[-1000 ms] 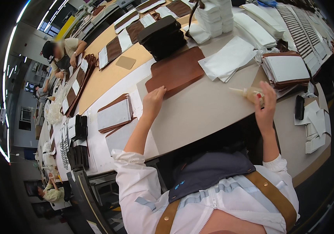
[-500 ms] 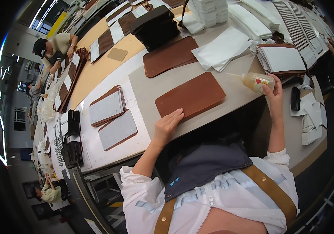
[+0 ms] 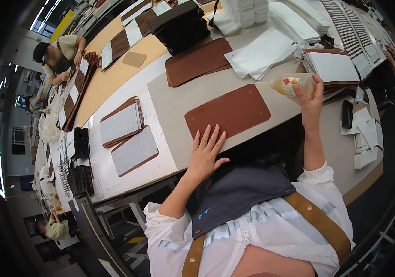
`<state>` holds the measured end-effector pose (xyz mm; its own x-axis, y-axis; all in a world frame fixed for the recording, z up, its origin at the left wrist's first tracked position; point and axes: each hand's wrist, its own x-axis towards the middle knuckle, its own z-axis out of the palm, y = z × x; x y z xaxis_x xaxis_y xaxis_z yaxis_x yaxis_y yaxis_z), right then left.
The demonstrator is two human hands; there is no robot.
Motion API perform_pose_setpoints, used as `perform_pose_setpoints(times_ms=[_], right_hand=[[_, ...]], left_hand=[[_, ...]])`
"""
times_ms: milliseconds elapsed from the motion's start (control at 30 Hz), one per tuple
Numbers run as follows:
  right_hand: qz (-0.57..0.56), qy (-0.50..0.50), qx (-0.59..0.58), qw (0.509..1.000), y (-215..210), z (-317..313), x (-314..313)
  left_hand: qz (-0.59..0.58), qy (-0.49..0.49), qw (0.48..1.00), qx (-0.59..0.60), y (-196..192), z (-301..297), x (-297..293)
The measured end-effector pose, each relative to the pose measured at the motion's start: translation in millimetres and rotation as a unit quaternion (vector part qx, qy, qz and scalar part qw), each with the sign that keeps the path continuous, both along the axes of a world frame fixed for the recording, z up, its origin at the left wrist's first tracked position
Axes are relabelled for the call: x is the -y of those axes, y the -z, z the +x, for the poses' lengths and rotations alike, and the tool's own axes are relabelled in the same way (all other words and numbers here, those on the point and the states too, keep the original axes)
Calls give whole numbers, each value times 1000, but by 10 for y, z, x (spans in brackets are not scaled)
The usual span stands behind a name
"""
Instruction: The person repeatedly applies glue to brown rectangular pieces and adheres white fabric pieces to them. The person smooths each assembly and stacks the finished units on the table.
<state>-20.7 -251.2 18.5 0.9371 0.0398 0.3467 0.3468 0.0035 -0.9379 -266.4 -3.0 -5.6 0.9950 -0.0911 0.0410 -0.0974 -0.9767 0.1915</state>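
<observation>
A flat brown leather panel [image 3: 227, 112] lies in front of me on the grey board covering the table. My left hand [image 3: 206, 150] rests on its near left edge, fingers spread and flat. In my right hand [image 3: 311, 99] is a translucent squeeze bottle [image 3: 294, 86] of yellowish liquid, tilted on its side. Its thin nozzle points left, close to the panel's far right corner; whether it touches cannot be made out. Behind the panel lies a stack of brown leather panels [image 3: 197, 62].
White sheets [image 3: 259, 53] spread at the back, beside a black stack [image 3: 179, 27]. Right of them sits a pile of white-topped brown panels [image 3: 331, 67]. Grey-faced panels [image 3: 122, 121] lie on the left. A co-worker [image 3: 59, 57] bends over the far left table; a black case [image 3: 347, 114] is at right.
My left hand has opened its fingers and shifted slightly right and nearer. The bottle has moved left and levelled, bringing its nozzle toward the panel's far right corner. The panel looks flatter.
</observation>
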Motion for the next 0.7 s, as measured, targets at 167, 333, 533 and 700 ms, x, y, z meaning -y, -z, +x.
perform_pose_setpoints(times_ms=[167, 333, 533, 700], right_hand=[[-62, 5, 24, 998, 43, -54, -60], [-71, 40, 44, 996, 74, -143, -109], [-73, 40, 42, 996, 99, -148, -109], [-64, 43, 42, 996, 106, -168, -128]], left_hand=[[-236, -41, 971, 12, 113, 12, -337], [-63, -135, 985, 83, 183, 139, -472], [-67, -153, 980, 112, 252, 137, -471], [-233, -251, 883, 322, 226, 65, -528]])
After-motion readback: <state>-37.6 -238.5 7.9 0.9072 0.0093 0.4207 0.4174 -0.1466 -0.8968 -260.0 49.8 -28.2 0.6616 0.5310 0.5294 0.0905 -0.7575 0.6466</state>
